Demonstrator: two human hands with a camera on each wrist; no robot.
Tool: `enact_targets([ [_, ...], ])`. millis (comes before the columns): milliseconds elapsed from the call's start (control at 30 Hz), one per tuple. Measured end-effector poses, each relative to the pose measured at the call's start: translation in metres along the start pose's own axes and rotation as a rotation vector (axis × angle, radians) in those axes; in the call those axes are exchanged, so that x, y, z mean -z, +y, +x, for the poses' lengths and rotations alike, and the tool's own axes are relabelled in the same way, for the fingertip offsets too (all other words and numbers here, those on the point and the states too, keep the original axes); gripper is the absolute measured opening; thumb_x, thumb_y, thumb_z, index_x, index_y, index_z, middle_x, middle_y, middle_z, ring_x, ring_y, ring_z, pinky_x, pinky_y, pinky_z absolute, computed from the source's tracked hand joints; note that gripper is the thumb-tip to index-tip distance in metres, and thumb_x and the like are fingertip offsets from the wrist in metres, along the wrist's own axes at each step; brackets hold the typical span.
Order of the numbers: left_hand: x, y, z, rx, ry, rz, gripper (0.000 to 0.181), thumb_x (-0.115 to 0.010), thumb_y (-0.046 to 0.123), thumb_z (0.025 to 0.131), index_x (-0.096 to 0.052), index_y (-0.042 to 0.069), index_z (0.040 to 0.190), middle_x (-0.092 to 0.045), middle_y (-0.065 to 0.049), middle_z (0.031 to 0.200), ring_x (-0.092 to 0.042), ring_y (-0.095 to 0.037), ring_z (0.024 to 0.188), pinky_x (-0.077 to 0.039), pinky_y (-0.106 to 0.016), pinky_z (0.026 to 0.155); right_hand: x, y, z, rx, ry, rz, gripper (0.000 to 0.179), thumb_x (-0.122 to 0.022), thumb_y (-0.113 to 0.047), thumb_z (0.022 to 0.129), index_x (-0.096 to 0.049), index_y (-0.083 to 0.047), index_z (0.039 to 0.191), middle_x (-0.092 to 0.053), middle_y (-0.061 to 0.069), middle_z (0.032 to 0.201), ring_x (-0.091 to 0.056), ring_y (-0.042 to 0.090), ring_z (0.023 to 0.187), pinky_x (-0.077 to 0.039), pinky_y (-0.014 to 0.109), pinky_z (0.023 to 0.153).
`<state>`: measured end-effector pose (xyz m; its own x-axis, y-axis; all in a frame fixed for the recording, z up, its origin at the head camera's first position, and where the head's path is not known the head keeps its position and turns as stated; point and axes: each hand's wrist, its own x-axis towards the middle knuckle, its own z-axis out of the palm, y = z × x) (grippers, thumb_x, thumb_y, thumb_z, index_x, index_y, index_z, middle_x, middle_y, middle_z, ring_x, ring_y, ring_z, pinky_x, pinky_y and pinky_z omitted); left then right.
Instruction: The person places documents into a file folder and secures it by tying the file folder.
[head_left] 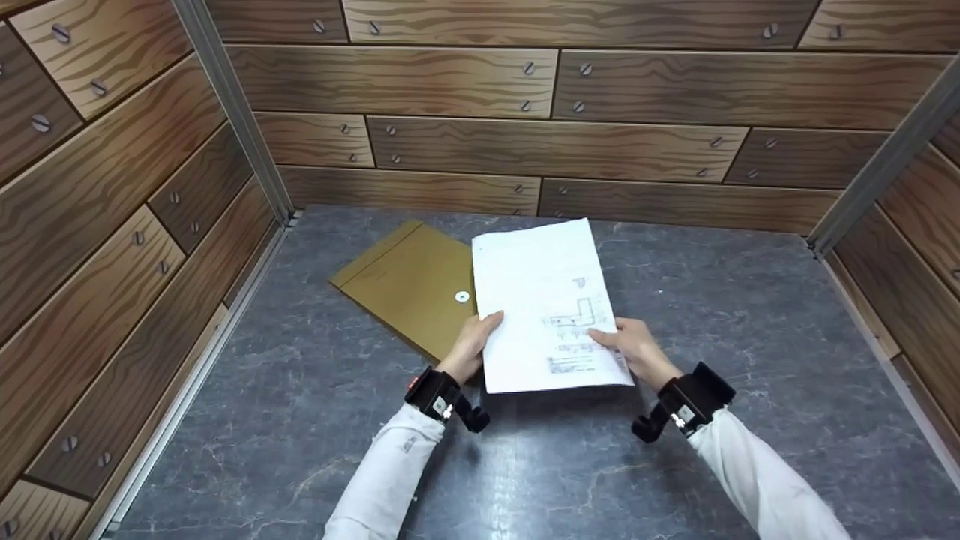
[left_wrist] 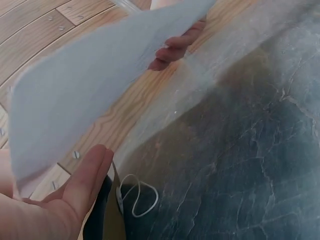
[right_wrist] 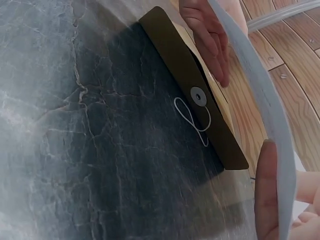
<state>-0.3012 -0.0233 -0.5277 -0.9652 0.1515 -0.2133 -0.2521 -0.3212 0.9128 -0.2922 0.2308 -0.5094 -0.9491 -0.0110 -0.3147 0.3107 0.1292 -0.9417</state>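
Observation:
Both hands hold a white printed paper (head_left: 532,292) above the floor. It bears line drawings and blocks of text in its lower right part. My left hand (head_left: 466,345) pinches the left edge, thumb on top and fingers underneath. On the opposite edge, my right hand (head_left: 636,349) grips the paper with its thumb over the printed side. Partly beneath the paper and the left hand lies a brown document envelope (head_left: 405,277). A round white button (head_left: 462,297) sits on it, and a loop of white string (right_wrist: 182,115) hangs from its flap in the right wrist view.
The grey marbled surface (head_left: 300,420) spreads around the hands. Wood-plank panels (head_left: 450,82) stand at the back and both sides, joined by metal corner posts (head_left: 244,112). Each wrist wears a black camera mount (head_left: 433,394).

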Motion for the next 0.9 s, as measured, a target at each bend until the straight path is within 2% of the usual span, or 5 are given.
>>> enact_targets([
  [133,-0.001,-0.006,0.000,-0.014,0.021,0.011,0.023,-0.050,0.010,0.090,-0.051,-0.008,0.105,-0.061,-0.007,0.076,-0.059,-0.015,0.066,-0.049,-0.030,0.062,-0.001,0.004,0.000,-0.002,0.002,-0.016,0.039,-0.064,-0.007,0.083,-0.049,0.014,0.113,-0.063,0.011,0.080,-0.062,0.020,0.067,-0.050,0.030,0.057],
  [467,-0.007,-0.003,-0.008,-0.047,0.087,0.080,0.031,-0.051,-0.001,0.088,-0.048,-0.012,0.116,-0.062,-0.016,0.089,-0.060,-0.024,0.078,-0.049,-0.034,0.073,-0.003,0.005,0.000,-0.021,-0.002,0.004,0.039,-0.065,-0.005,0.082,-0.050,0.014,0.113,-0.064,0.012,0.079,-0.062,0.021,0.066,-0.051,0.031,0.056],
  [667,-0.003,-0.004,-0.014,-0.067,0.092,0.107,0.032,-0.049,-0.001,0.088,-0.046,-0.013,0.118,-0.060,-0.018,0.095,-0.059,-0.027,0.084,-0.047,-0.034,0.076,0.001,0.006,0.000,0.006,-0.085,-0.049,0.037,-0.065,-0.010,0.083,-0.052,0.014,0.109,-0.064,0.013,0.080,-0.062,0.021,0.066,-0.051,0.031,0.057],
  [800,0.000,-0.005,-0.019,-0.076,0.074,0.108,0.033,-0.048,-0.002,0.089,-0.045,-0.013,0.120,-0.060,-0.018,0.095,-0.059,-0.027,0.085,-0.047,-0.034,0.076,0.015,0.011,0.016,0.059,-0.142,-0.078,0.040,-0.067,-0.017,0.082,-0.052,0.015,0.103,-0.061,0.015,0.083,-0.061,0.020,0.067,-0.050,0.030,0.060],
  [900,0.003,-0.006,-0.022,-0.087,0.055,0.113,0.033,-0.048,-0.001,0.089,-0.045,-0.012,0.120,-0.060,-0.017,0.095,-0.060,-0.027,0.084,-0.047,-0.035,0.076,0.026,0.007,0.028,0.094,-0.108,-0.112,0.049,-0.067,-0.021,0.082,-0.046,0.016,0.107,-0.057,0.018,0.090,-0.060,0.022,0.074,-0.051,0.032,0.066],
])
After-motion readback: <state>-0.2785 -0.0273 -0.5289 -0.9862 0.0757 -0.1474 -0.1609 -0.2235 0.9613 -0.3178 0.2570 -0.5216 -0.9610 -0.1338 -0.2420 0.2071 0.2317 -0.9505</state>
